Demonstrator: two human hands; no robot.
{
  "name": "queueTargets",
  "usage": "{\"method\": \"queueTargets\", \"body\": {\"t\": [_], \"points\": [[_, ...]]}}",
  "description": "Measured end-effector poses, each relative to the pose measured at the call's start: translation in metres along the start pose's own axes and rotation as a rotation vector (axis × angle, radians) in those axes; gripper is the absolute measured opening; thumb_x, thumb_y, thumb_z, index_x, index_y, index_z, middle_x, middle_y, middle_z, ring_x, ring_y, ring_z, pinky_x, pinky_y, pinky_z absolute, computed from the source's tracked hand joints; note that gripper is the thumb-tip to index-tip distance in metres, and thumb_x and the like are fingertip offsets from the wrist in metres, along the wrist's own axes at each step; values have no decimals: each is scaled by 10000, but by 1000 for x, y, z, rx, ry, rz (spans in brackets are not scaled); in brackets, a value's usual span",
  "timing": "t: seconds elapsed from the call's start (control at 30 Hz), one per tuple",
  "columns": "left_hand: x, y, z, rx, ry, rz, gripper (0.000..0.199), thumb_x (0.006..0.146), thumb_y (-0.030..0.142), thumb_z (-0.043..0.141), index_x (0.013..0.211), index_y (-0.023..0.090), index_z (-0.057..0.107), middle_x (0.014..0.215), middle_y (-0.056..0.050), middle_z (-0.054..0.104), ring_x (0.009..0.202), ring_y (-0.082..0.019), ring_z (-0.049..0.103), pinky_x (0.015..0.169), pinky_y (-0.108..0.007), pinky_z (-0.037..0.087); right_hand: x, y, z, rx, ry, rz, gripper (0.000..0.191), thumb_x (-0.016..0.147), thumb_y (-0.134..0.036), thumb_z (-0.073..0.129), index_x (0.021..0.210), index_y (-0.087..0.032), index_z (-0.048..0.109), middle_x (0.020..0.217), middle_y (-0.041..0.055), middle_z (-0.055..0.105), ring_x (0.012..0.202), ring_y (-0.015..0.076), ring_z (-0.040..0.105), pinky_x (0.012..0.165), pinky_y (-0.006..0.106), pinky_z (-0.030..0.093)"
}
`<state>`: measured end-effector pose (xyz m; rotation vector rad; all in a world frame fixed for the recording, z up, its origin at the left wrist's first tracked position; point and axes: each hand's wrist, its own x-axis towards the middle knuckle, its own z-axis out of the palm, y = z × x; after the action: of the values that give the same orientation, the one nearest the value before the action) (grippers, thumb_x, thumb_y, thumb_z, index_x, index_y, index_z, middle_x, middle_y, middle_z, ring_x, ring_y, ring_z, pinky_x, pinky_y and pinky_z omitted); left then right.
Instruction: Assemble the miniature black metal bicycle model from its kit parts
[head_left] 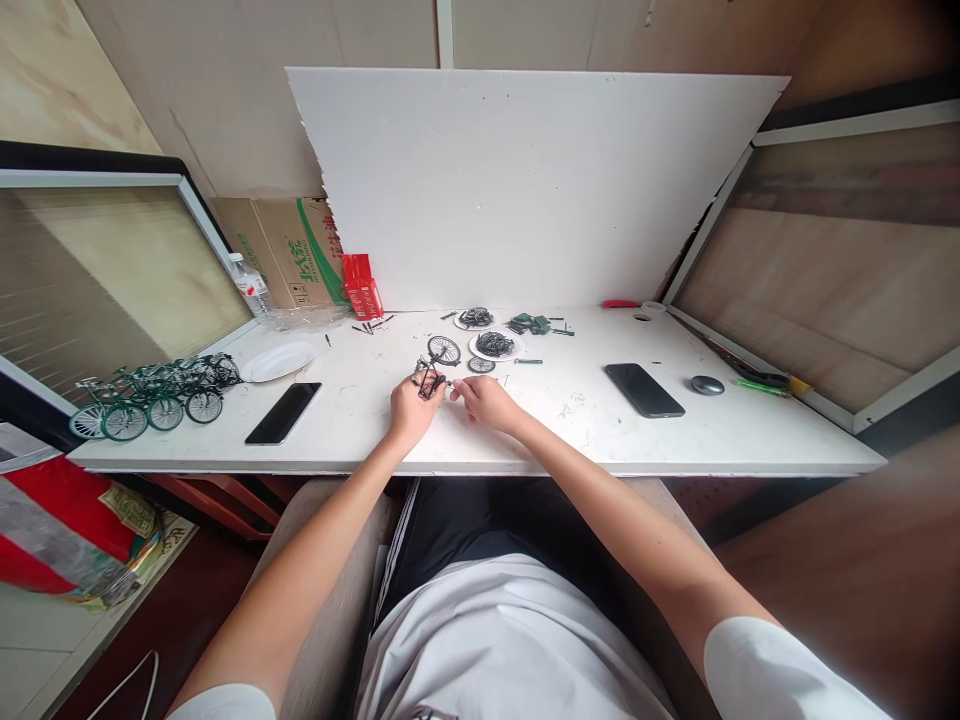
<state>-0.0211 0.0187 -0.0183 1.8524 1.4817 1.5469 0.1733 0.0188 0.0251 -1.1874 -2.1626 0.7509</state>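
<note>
Near the middle of the white table (352, 440), my left hand (411, 412) is closed on a small dark model bicycle frame (429, 382) with one spoked wheel (444, 350) at its far end. My right hand (487, 402) is just right of it, fingers pinched at the frame's near side; what they hold is too small to make out. A loose wheel (481, 365) lies beyond my right hand. Behind it are a white plate of black parts (516, 349) and a smaller plate of dark parts (459, 319).
Several finished model bicycles (163, 410) stand at the left, near a white plate (277, 362) and a phone (283, 413). Green pieces (529, 324) lie at the back. Another phone (645, 390) and a mouse (707, 385) are at the right.
</note>
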Motion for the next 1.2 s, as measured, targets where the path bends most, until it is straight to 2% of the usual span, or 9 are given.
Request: {"method": "queueTargets", "body": {"t": [0.07, 0.23, 0.4, 0.5, 0.63, 0.77, 0.93, 1.03, 1.2], "points": [[0, 0, 1, -9, 1, -5, 230, 919, 348, 752, 1070, 175, 767, 972, -102, 838, 853, -217, 777, 811, -315, 571, 2, 2, -2, 7, 21, 0, 512, 1182, -391, 356, 988, -152, 765, 604, 16, 673, 593, 170, 644, 732, 283, 474], [1, 1, 2, -36, 15, -15, 291, 915, 381, 770, 1108, 163, 770, 986, -120, 838, 864, -222, 788, 809, -317, 588, 5, 9, -5, -20, 77, -55, 413, 1155, -370, 445, 959, -171, 749, 975, 97, 801, 803, 188, 683, 751, 291, 433], [2, 0, 2, -68, 27, -53, 319, 869, 371, 814, 1108, 164, 775, 958, -113, 828, 815, -211, 759, 783, -317, 590, 4, 17, -3, -85, 129, -107, 351, 1131, -409, 494, 928, -204, 693, 831, 56, 728, 696, 187, 581, 682, 313, 341], [3, -2, 2, -82, 24, -63, 348, 843, 367, 839, 1126, 176, 774, 995, -112, 832, 809, -204, 747, 789, -320, 591, 5, 22, -2, -93, 184, -107, 343, 1129, -404, 465, 924, -221, 669, 803, 41, 709, 700, 198, 582, 688, 319, 346], [4, -5, 2, -117, 38, -67, 360, 830, 371, 853, 1126, 183, 773, 997, -107, 826, 806, -198, 740, 811, -326, 590, 7, 25, 4, -83, 317, -60, 392, 1141, -397, 347, 1004, -226, 672, 960, 81, 754, 897, 245, 656, 759, 336, 423], [4, -7, 2, -154, 45, -88, 359, 832, 387, 856, 1121, 191, 774, 1026, -107, 823, 796, -188, 727, 806, -321, 592, 10, 28, 13, -104, 416, -20, 290, 1078, -362, 459, 981, -220, 693, 1110, 127, 744, 1159, 306, 619, 916, 385, 464], [4, -6, 2, -183, 54, -86, 361, 872, 458, 828, 1103, 187, 777, 1027, -114, 829, 827, -200, 751, 811, -321, 591, 13, 32, 17, -122, 436, 30, 244, 1035, -345, 530, 1016, -219, 739, 1147, 126, 741, 1187, 328, 594, 1035, 464, 446], [4, -4, 2, -190, 66, -93, 349, 904, 491, 796, 1071, 185, 785, 1034, -118, 833, 899, -216, 772, 858, -328, 593, 12, 33, 17, -135, 439, 78, 244, 1025, -345, 537, 1043, -221, 746, 1201, 134, 735, 1230, 353, 574, 1026, 499, 439], [3, -2, 2, -177, 81, -112, 316, 878, 456, 813, 1015, 172, 798, 989, -114, 830, 819, -203, 748, 793, -319, 587, 11, 32, 18, -161, 407, 117, 189, 989, -315, 586, 1033, -223, 745, 1224, 138, 736, 1234, 359, 564, 1003, 503, 447]]}}
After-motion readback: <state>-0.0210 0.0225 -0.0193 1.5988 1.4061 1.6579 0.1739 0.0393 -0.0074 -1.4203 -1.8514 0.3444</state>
